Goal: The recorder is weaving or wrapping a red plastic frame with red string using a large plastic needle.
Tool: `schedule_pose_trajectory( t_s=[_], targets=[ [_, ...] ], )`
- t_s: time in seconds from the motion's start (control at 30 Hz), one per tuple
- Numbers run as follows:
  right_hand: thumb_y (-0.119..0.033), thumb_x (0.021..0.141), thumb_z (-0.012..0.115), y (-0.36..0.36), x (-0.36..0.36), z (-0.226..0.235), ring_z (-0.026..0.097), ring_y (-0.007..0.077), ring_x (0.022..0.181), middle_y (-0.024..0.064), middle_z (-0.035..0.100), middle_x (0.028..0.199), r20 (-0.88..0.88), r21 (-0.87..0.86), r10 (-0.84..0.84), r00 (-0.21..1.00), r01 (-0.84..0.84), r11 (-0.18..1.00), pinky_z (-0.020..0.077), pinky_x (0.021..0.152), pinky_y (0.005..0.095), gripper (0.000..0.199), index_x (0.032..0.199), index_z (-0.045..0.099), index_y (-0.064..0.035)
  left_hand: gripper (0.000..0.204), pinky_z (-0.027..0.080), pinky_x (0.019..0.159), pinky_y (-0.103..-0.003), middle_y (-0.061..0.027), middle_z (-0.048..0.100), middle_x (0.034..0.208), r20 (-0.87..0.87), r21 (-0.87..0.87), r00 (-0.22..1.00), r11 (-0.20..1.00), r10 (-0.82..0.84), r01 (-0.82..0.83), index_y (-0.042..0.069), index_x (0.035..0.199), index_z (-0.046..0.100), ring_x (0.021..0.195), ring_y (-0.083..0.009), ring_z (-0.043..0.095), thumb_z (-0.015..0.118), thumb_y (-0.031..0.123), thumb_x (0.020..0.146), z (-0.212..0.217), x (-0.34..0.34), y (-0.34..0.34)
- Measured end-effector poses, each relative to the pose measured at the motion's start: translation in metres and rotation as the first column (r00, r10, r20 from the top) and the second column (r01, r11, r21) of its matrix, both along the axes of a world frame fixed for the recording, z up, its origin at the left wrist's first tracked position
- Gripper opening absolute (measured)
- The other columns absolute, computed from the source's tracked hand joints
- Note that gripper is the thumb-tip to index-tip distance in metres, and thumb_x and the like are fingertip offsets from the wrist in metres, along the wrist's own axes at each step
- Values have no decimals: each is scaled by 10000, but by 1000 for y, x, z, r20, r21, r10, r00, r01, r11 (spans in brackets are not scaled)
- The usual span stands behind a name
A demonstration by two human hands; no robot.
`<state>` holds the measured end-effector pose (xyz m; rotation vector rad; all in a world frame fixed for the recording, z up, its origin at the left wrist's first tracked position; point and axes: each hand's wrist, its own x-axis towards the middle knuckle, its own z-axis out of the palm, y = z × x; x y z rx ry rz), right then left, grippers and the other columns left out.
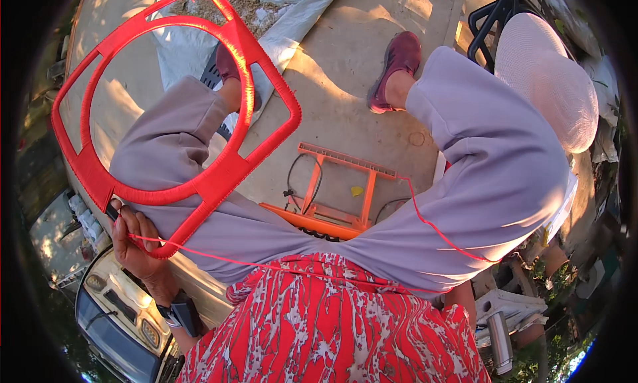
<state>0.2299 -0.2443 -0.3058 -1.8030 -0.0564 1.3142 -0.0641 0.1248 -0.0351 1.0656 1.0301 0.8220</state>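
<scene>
While the left hand (136, 243) sits low at the person's left side, its fingers curl shut around the bottom corner of a red woven frame (176, 97), thumb and fingertips pinching the wrapped bar where a thin red cord (219, 255) leaves it. A dark wrist strap (181, 314) shows just below that hand. The right hand is hidden behind the right thigh, so whether its fingers are spread or closed cannot be told. The cord runs from the gripped corner across the lap, over the red patterned shirt (332, 323), and off toward the right knee, where it loops up over the lilac trousers (492, 170).

From the fingers the frame rises up and away to the left, its long axis leaning diagonally from the held corner toward the top of the view, its round opening lying over the left knee. The left hand is the only one on it.

Further out, an orange metal stand (335, 197) lies on the ground between the legs, with maroon shoes (397, 67) beyond and a white hat (548, 81) at the far right.
</scene>
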Motion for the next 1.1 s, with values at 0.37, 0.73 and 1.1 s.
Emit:
schedule_pose_trajectory(
  t_s=[0.37, 0.73, 1.1],
  targets=[
    [-185, 882, 569, 8, -30, -29, 629, 169, 940, 112, 668, 1031, -87, -26, 77, 993, -80, 996, 481, 842, 301, 266, 1063, 632, 1, 258, 295, 326, -207, -12, 381, 635, -87, 11, 993, 997, 75, -74, -22, 1167, 420, 393, -94, 319, 395, 122, 954, 13, 8, -7],
    [-191, 834, 592, -153, -43, 24, 638, 188, 918, 111, 672, 1005, 101, -145, -187, 977, 201, 969, 482, 826, 304, 284, 1058, 647, -25, 274, 241, 432, -167, 11, 511, 771, -170, -13, 954, 967, 248, -254, 16, 1205, 474, 543, -35, 316, 444, 134, 960, 11, 12, -2],
    [-167, 860, 590, -190, -107, 30, 612, 108, 767, 38, 654, 815, 29, 78, -409, 912, 405, 911, 486, 706, 247, 219, 1014, 648, -23, 310, 339, 469, -157, -13, 509, 757, 32, 39, 901, 901, -433, 432, -22, 1222, 457, 580, -50, 435, 457, 123, 948, -31, 20, 38]
  ],
)
